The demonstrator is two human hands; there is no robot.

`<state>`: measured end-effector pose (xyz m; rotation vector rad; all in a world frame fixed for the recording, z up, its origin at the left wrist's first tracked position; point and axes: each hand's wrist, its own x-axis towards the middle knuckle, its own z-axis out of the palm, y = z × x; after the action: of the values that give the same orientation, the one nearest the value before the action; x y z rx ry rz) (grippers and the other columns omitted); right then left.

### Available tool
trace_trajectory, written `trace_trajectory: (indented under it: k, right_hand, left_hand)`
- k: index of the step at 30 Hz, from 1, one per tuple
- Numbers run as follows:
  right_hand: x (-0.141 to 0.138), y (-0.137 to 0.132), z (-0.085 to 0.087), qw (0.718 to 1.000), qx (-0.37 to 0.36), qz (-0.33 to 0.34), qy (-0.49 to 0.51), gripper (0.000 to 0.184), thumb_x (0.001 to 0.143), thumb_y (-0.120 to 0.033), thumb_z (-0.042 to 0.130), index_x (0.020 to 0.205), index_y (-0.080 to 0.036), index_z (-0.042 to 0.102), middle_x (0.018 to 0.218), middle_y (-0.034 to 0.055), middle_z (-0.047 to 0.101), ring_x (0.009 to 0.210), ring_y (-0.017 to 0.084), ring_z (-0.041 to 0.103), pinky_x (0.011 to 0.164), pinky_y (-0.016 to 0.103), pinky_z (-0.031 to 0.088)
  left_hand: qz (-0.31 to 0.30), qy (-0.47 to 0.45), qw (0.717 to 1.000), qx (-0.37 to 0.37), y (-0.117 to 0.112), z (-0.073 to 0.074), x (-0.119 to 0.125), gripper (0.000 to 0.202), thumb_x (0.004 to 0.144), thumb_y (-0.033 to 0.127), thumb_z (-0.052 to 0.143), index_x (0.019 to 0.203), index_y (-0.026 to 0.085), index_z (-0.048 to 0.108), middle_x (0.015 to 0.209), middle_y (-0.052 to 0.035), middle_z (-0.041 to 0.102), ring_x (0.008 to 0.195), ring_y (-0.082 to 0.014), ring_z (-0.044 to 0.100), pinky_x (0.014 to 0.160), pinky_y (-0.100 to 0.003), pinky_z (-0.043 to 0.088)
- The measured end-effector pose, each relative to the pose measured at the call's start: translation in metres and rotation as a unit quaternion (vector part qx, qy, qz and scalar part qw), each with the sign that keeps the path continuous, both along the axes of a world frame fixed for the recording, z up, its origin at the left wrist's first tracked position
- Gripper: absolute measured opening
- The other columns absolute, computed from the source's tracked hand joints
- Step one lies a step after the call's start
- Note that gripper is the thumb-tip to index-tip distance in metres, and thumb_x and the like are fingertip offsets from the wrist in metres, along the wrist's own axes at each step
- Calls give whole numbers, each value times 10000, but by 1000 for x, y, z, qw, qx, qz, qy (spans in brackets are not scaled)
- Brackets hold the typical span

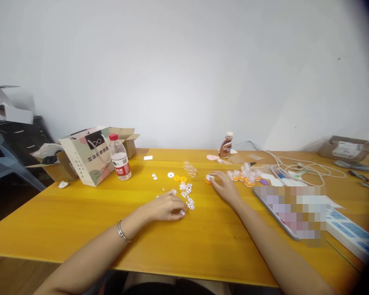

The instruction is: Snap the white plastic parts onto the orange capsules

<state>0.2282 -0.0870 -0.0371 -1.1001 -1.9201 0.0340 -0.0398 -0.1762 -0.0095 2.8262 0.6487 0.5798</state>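
My left hand point(169, 206), with a silver bangle on its wrist, is closed over the table. Between its thumb and fingers shows a small white piece point(182, 212), too small to name. Beside it lie several white perforated plastic pieces point(187, 197). Farther back are yellow discs point(180, 178), a white disc point(170, 175) and clear rings point(190, 169). My right hand point(224, 187) has its fingertips closed on a small orange-and-white round piece point(208, 179) at the table surface. Several clear-topped pieces with orange bases point(246, 175) stand just right of that hand.
Leftward stand a paper bag point(94, 157), a water bottle point(120, 159) and cardboard boxes point(126, 141). A brown drink bottle point(226, 145) is near the wall. On the right lie white cables point(307, 164), a blurred tablet-like object point(276, 213) and a blue-and-white box point(350, 233).
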Motion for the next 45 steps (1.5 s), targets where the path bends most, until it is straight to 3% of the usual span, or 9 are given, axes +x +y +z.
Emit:
trace_trajectory:
  k: [7,10,14,18,23,26,34,41,45]
  right_hand:
    - [-4,1,-1,1000,-10,13,-1,209,783,-325,470,860,-190,610,973,84,610,951,203,553,863,383,411]
    - [-4,1,-2,1000,-19,18,-1,205,783,-321,473,864,-191,610,982,85,608,959,206,554,855,382,419]
    - [-4,-2,-1,1000,-19,15,2,200,788,-320,469,860,-194,608,975,82,612,956,208,558,842,377,428]
    - [-4,-1,-2,1000,-13,20,2,198,786,-317,473,858,-191,607,960,85,615,952,210,560,841,379,428]
    - [-8,1,-4,999,-9,41,-2,187,783,-308,474,849,-196,608,962,84,616,950,213,558,848,386,425]
    - [-9,0,-3,999,-12,41,-3,185,781,-303,474,849,-193,607,959,87,616,944,214,559,845,388,426]
    - [-15,-11,4,999,-20,48,-1,183,784,-301,471,856,-199,604,950,81,614,933,209,563,836,384,431]
    - [-29,-25,7,993,-46,103,-17,174,805,-282,459,885,-208,594,979,68,605,940,195,556,858,374,420]
    - [-42,-37,10,987,-60,147,-28,167,822,-270,440,872,-211,588,950,63,604,909,188,560,839,371,428]
  left_hand:
    - [295,-83,952,-11,64,-5,-23,216,802,284,456,984,191,526,1039,-71,584,987,-192,524,878,-327,381]
    - [351,-52,935,-20,92,-12,-20,312,751,265,520,1052,184,503,1113,-94,551,1050,-239,488,894,-371,362]
    - [371,-52,927,-27,105,-15,-11,227,749,238,512,962,170,551,1039,-111,587,1001,-279,510,867,-432,350]
    - [379,-75,922,-29,83,-6,-10,265,785,276,479,1027,174,521,1073,-96,568,1027,-246,490,885,-393,338]
    - [142,-52,983,-100,24,9,-8,356,750,394,555,1056,216,520,1062,-37,577,997,-176,497,892,-285,314]
    - [86,-7,990,-115,2,9,-3,367,713,421,595,1026,237,542,1026,-26,593,988,-190,493,883,-310,281]
    - [122,-53,982,-133,13,1,-21,346,737,425,569,1025,235,540,1050,-24,585,997,-173,491,897,-306,285]
    - [288,-61,955,-30,55,-16,-61,219,801,325,490,924,190,611,934,-53,619,915,-190,532,847,-314,358]
    - [271,-12,962,-29,62,-19,-66,189,790,290,509,898,201,638,921,-50,625,894,-182,543,808,-286,374]
